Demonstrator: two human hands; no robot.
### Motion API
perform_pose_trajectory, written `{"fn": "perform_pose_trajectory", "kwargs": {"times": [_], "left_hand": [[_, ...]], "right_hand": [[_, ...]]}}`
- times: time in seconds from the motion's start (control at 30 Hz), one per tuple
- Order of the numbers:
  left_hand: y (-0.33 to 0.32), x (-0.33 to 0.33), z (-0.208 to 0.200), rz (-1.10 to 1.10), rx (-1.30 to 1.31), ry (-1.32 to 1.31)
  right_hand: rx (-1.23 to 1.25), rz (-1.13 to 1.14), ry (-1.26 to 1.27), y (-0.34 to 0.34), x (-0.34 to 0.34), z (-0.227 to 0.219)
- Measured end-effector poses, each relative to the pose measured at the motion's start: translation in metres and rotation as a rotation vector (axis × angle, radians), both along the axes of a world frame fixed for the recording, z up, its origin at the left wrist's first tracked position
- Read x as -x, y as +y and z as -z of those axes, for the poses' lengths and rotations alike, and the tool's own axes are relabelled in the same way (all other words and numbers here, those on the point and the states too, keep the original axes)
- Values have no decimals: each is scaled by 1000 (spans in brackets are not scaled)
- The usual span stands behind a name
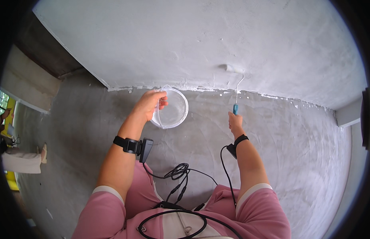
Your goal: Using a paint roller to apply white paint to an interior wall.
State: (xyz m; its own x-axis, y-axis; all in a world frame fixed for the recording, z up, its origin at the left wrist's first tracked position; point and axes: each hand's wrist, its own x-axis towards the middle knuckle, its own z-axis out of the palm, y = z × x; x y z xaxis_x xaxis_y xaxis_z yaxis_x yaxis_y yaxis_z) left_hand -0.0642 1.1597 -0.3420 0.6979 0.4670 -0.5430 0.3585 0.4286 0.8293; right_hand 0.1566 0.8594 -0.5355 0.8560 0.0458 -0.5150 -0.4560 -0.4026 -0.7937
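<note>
My left hand (150, 104) is closed on the rim and thin handle of a clear plastic bucket (187, 109), with its fingers curled over the near-left edge. The bucket's inside is whitish, and I cannot tell how much liquid it holds. In my right hand (235, 122) is a paint roller (235, 109) with a blue grip and a bent wire frame. Its small white sleeve (234, 69) rests against the lower part of the grey wall (272, 44), a short way above the floor line.
White splashes mark the joint between wall and grey concrete floor (201, 147). Black cables (178, 171) hang coiled between my knees, running to straps on both forearms. At the far left, another person's leg and shoe (44, 153) show. A ledge (348, 113) juts out at right.
</note>
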Motion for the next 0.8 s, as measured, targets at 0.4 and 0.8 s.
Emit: {"fn": "perform_pose_trajectory", "kwargs": {"times": [0.4,0.8], "left_hand": [[-3,-2,-4,7,-14,-3],[-8,-5,-5,7,-6,-25]], "right_hand": [[184,-72,156,-4,17,20],[212,-275,-163,2,-4,6]]}}
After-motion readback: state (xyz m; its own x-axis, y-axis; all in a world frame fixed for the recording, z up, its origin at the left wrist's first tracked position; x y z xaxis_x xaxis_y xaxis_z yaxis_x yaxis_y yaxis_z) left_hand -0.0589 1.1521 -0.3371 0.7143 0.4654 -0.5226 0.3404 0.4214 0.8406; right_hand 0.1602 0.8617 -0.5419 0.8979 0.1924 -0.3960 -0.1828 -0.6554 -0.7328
